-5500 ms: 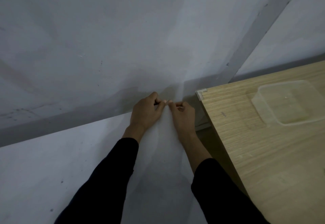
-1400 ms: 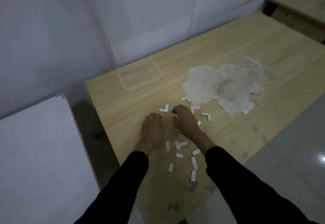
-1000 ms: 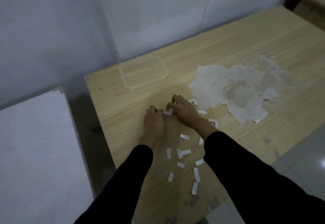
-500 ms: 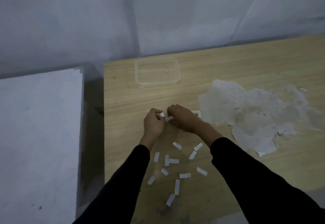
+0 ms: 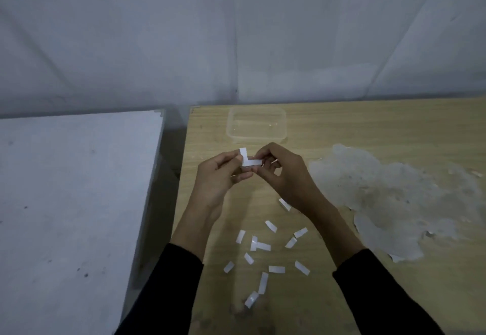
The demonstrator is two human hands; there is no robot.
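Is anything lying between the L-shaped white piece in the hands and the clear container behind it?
Nothing visible. The left hand and right hand pinch the L-shaped piece just short of the clear container. Only bare table shows between them.

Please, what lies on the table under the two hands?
Loose white strips lie on the wooden table below the wrists. The spot directly under the left hand and right hand, which pinch an L-shaped piece, is covered.
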